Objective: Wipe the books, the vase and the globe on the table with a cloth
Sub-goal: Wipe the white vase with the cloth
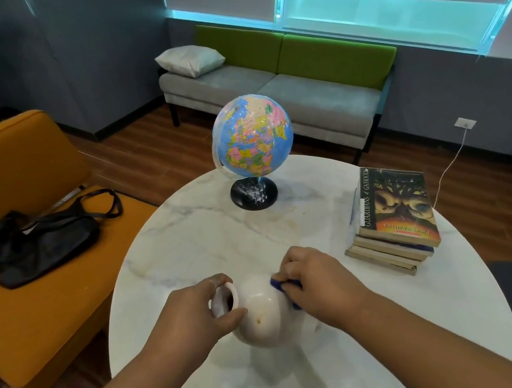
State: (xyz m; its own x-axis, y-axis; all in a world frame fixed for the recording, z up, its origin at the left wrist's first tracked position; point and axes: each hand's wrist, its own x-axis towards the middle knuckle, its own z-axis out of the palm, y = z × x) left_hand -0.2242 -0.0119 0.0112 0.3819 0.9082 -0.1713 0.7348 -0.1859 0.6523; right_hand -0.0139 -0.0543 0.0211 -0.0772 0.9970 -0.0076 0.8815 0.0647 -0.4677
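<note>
A round white vase (263,314) stands near the front of the white marble table (194,238). My left hand (196,312) grips its neck and rim. My right hand (316,280) presses a blue cloth (285,285) against the vase's right side; most of the cloth is hidden under my fingers. A blue globe (253,135) on a black base stands at the far middle of the table. A stack of several books (394,221) lies at the right edge.
An orange sofa (28,299) with a black bag (42,243) stands left of the table. A grey and green bench (281,88) with a pillow is behind. A white cable (447,168) runs from a wall socket on the right.
</note>
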